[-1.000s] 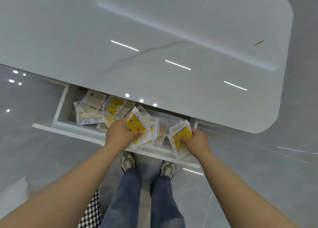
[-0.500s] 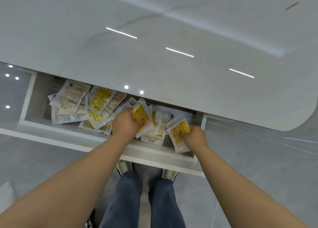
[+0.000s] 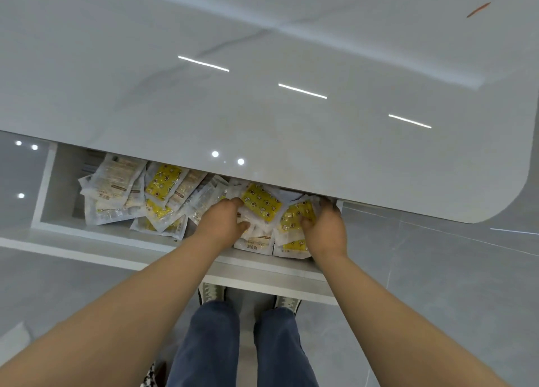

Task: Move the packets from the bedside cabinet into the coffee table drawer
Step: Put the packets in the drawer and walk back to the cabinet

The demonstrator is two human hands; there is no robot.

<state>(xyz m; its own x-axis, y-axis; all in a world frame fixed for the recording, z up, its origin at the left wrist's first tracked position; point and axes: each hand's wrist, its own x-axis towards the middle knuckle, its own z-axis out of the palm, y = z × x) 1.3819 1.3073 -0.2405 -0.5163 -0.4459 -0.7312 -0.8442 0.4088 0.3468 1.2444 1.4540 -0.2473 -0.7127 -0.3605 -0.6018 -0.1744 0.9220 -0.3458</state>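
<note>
Within both hands (image 3: 221, 221) (image 3: 325, 230), packets (image 3: 262, 204) slanted diagonally

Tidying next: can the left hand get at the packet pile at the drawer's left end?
Probably yes: that pile lies uncovered in the open drawer, mostly clear of the table top; but the left hand grips other packets.
</note>
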